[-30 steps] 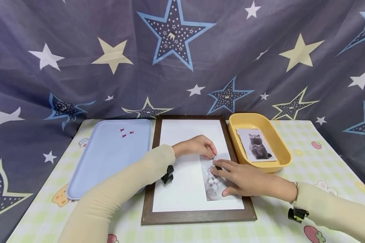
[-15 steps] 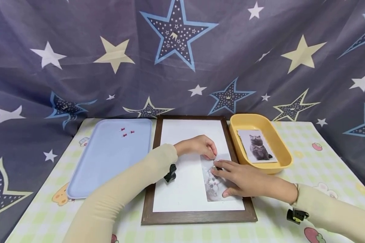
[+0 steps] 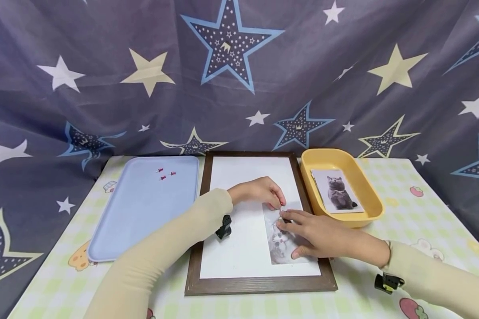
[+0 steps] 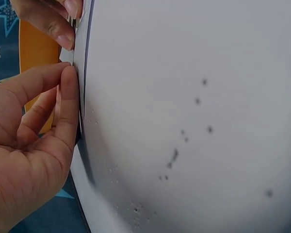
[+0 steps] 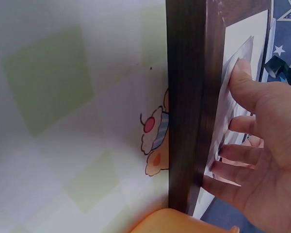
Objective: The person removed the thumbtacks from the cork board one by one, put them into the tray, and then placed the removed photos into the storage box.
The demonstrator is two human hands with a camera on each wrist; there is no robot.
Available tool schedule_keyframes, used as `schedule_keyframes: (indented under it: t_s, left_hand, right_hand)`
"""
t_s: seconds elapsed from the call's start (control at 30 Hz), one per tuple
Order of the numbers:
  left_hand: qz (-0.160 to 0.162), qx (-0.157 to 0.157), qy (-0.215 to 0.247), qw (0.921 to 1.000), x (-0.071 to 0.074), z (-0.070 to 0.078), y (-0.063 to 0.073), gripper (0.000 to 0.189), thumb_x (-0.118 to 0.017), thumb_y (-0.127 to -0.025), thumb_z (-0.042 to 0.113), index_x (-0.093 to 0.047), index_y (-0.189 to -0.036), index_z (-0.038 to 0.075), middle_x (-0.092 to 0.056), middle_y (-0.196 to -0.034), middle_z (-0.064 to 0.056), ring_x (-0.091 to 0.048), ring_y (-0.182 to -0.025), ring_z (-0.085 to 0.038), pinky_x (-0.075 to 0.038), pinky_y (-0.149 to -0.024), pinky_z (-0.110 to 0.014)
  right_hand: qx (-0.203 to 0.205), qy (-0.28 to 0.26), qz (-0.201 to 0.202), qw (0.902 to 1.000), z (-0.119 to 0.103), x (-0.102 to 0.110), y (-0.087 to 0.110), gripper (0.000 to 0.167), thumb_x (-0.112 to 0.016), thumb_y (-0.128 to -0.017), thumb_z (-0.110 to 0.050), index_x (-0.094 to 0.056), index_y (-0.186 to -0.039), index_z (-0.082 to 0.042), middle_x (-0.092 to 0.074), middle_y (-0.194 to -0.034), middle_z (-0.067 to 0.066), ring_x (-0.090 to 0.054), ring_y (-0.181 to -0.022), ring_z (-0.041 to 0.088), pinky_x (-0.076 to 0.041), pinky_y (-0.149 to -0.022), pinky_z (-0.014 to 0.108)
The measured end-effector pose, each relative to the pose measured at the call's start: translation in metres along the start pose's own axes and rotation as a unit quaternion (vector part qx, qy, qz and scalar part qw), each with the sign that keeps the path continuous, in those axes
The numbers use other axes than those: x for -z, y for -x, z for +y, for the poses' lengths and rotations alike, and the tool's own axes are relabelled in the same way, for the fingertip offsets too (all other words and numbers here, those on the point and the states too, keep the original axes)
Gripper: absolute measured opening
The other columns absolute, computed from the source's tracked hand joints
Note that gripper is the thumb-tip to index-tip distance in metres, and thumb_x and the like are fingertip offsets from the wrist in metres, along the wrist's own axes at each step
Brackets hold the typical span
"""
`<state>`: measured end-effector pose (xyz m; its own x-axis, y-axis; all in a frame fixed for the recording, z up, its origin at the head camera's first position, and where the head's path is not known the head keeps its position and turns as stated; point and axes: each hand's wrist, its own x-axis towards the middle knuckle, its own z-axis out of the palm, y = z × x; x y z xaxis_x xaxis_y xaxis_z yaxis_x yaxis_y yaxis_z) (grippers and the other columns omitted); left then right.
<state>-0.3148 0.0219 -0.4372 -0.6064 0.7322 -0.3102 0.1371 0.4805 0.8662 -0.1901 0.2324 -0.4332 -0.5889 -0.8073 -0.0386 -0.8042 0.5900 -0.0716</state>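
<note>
A photo of a white cat (image 3: 278, 241) lies on the right part of a white board (image 3: 233, 259) with a dark wooden frame. At the photo's top edge my left hand (image 3: 261, 191) pinches a small push pin between thumb and forefinger; the fingertips hide most of it, and a thin pin shaft shows in the left wrist view. My right hand (image 3: 323, 232) rests on the photo with its fingers spread, covering its right side. In the right wrist view the thumb and fingers of the right hand (image 5: 266, 145) touch the photo (image 5: 223, 111) near the frame.
A blue tray (image 3: 143, 217) on the left holds several red push pins (image 3: 162, 178) near its far end. Right of the board stands a yellow basin (image 3: 369, 201) with a stack of photos, a grey cat photo (image 3: 338, 190) on top. A starry curtain hangs behind the checked tablecloth.
Both hands keep their places on the photo; the left fingertips shift only very slightly at its top edge. The whole view sways a little.
</note>
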Motion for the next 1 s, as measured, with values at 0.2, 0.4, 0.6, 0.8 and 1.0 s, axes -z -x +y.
schedule_keyframes:
  t_s: [0.2,0.4,0.6,0.8,1.0]
  left_hand:
    - [-0.002,0.000,0.009,1.0000,-0.0018,-0.0011,-0.0017,0.018,-0.066,-0.088,-0.005,-0.074,-0.104,-0.006,-0.069,-0.080,0.001,-0.065,-0.071,-0.007,-0.061,-0.075,-0.021]
    - [0.003,0.000,0.017,0.9999,-0.0038,-0.0016,-0.0023,0.014,-0.067,-0.088,-0.004,-0.072,-0.100,-0.005,-0.067,-0.076,0.002,-0.065,-0.070,-0.008,-0.061,-0.074,-0.021]
    - [0.004,-0.002,0.018,0.9998,-0.0043,-0.0013,-0.0024,0.013,-0.066,-0.088,-0.005,-0.071,-0.099,-0.005,-0.066,-0.075,0.001,-0.063,-0.069,-0.008,-0.059,-0.071,-0.019]
    - [-0.002,-0.003,0.016,0.9999,-0.0048,-0.0007,-0.0014,0.015,-0.065,-0.087,-0.005,-0.071,-0.101,-0.006,-0.065,-0.075,0.001,-0.062,-0.069,-0.007,-0.060,-0.072,-0.020]
    - [0.004,-0.003,0.010,0.9999,-0.0034,0.0010,0.0002,0.018,-0.065,-0.088,-0.005,-0.072,-0.104,-0.007,-0.067,-0.078,0.001,-0.062,-0.070,-0.007,-0.061,-0.074,-0.020]
  right_hand:
    - [-0.003,-0.004,-0.007,1.0000,0.0003,-0.0004,0.0007,0.075,-0.059,-0.093,-0.060,-0.052,-0.149,-0.010,-0.049,-0.154,0.019,-0.050,-0.139,0.036,-0.057,-0.099,0.047]
    - [-0.007,-0.002,-0.010,0.9999,0.0004,-0.0009,0.0018,0.076,-0.058,-0.093,-0.062,-0.052,-0.149,-0.010,-0.049,-0.154,0.018,-0.051,-0.139,0.035,-0.057,-0.099,0.047]
    - [-0.006,-0.009,-0.008,0.9999,0.0006,-0.0011,0.0011,0.076,-0.059,-0.093,-0.060,-0.052,-0.149,-0.010,-0.049,-0.153,0.019,-0.050,-0.139,0.035,-0.057,-0.100,0.047]
    - [0.000,-0.007,-0.004,1.0000,-0.0010,-0.0005,0.0006,0.075,-0.060,-0.093,-0.060,-0.053,-0.148,-0.009,-0.050,-0.152,0.019,-0.051,-0.138,0.036,-0.057,-0.099,0.047]
    - [-0.002,-0.001,0.003,1.0000,-0.0010,0.0000,-0.0004,0.075,-0.062,-0.092,-0.059,-0.054,-0.147,-0.009,-0.051,-0.152,0.019,-0.052,-0.137,0.036,-0.058,-0.096,0.046]
